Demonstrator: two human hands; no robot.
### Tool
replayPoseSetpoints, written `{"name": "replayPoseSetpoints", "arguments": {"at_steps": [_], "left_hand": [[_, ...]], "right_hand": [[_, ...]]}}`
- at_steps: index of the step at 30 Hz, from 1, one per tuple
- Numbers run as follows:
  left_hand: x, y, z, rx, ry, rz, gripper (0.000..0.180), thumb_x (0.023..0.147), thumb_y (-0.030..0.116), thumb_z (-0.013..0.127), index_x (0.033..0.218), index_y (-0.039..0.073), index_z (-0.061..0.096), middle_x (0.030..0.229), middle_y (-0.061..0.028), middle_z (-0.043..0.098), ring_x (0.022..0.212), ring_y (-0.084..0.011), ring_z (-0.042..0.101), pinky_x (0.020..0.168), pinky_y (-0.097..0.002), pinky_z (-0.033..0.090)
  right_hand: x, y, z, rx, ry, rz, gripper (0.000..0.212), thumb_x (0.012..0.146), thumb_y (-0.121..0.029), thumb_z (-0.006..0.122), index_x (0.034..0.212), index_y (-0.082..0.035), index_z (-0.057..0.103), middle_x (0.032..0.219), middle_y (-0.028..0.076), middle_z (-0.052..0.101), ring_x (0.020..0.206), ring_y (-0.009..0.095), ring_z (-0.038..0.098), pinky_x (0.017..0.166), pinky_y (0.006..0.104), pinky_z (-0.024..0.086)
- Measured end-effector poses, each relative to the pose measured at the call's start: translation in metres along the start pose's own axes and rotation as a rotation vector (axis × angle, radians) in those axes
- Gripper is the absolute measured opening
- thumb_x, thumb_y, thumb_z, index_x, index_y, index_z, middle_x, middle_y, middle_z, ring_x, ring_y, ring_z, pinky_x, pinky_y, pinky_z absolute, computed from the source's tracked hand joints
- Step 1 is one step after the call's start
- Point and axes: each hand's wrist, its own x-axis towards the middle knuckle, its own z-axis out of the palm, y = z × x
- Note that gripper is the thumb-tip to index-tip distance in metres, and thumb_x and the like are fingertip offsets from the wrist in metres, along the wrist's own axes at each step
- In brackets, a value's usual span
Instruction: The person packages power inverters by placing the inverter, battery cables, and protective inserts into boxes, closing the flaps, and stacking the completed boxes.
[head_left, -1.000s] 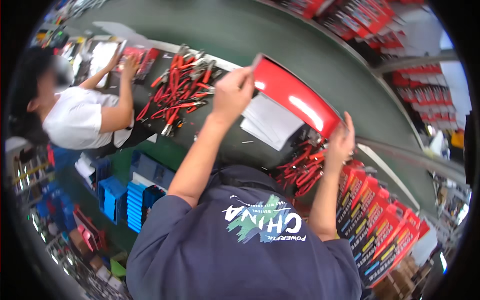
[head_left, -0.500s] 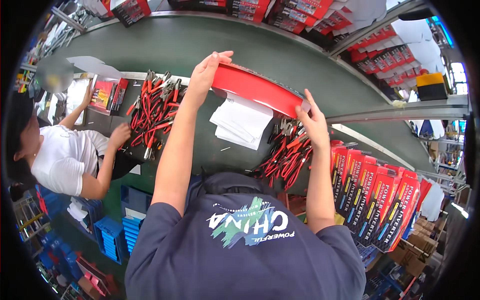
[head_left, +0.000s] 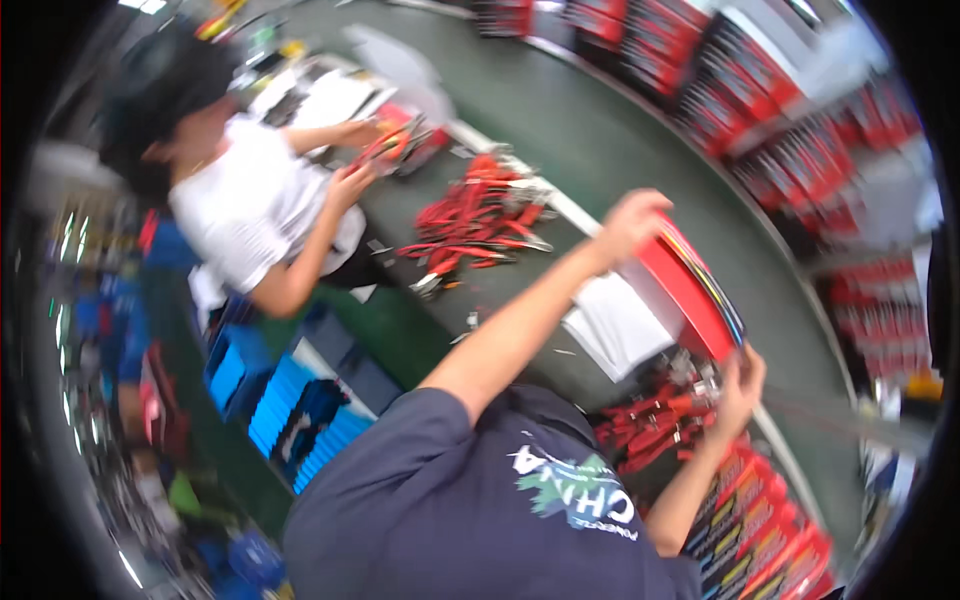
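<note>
Between my two hands, above the table, is a long red cardboard box [head_left: 685, 300] with a dark, colourfully printed edge. My left hand [head_left: 632, 228] grips its far left end and my right hand [head_left: 738, 388] pinches the near right end. Just below the box lie white paper sheets [head_left: 618, 325]. A tangle of red and black clamp cables [head_left: 665, 425] sits beside my right forearm. Another heap of red cables with metal clamps [head_left: 478, 212] lies to the left of my left forearm. Motion blur hides finer detail.
On the left a co-worker in a white shirt [head_left: 245, 200] handles something red. Packed red boxes [head_left: 765, 520] stand at the lower right. Shelves of red boxes [head_left: 690, 65] line the far side beyond a green surface [head_left: 560, 110]. Blue crates [head_left: 300, 400] are at lower left.
The view has swung to the left, so everything sits further right and tilted. The red box stays between my hands, now slanting more steeply. The co-worker's hands have come together around something red.
</note>
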Motion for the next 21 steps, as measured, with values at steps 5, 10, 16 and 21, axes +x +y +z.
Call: {"name": "replayPoseSetpoints", "arguments": {"at_steps": [5,10,16,21], "left_hand": [[-0.026,0.006,0.002,-0.186,0.047,-0.199,0.046,0.098,0.019,0.052,0.141,0.000,0.050,0.141,-0.0155,0.054,0.134,-0.0227,0.048,0.113,-0.0334,0.036],[-0.035,0.011,-0.013,-0.210,-0.058,-0.173,0.053,0.102,0.026,0.049,0.149,0.002,0.042,0.148,-0.0157,0.046,0.140,-0.0257,0.041,0.117,-0.0371,0.032],[-0.046,0.011,-0.014,-0.218,-0.066,-0.141,0.056,0.100,0.023,0.048,0.151,0.003,0.040,0.150,-0.0160,0.044,0.142,-0.0259,0.040,0.118,-0.0367,0.030],[-0.042,0.007,-0.012,-0.191,0.010,-0.132,0.053,0.102,0.025,0.048,0.150,0.004,0.043,0.150,-0.0168,0.046,0.141,-0.0263,0.042,0.117,-0.0354,0.031]], "right_hand": [[0.006,0.044,-0.019,0.133,-0.192,-0.095,0.031,0.096,0.000,0.064,0.127,0.001,0.057,0.100,0.000,0.052,0.094,0.009,0.053,0.083,0.0236,0.047],[0.012,0.028,-0.027,0.125,-0.323,0.007,0.025,0.098,-0.002,0.061,0.123,0.001,0.055,0.107,0.004,0.057,0.095,0.013,0.058,0.087,0.0279,0.050],[0.047,-0.030,-0.028,-0.422,-0.309,-0.355,0.038,0.097,-0.015,0.064,0.129,0.004,0.056,0.133,0.018,0.059,0.123,0.031,0.058,0.105,0.0390,0.045],[0.060,-0.072,0.033,-0.629,-0.581,-0.189,0.047,0.097,-0.026,0.064,0.131,0.006,0.059,0.122,0.027,0.067,0.115,0.035,0.065,0.099,0.0401,0.048]]}}
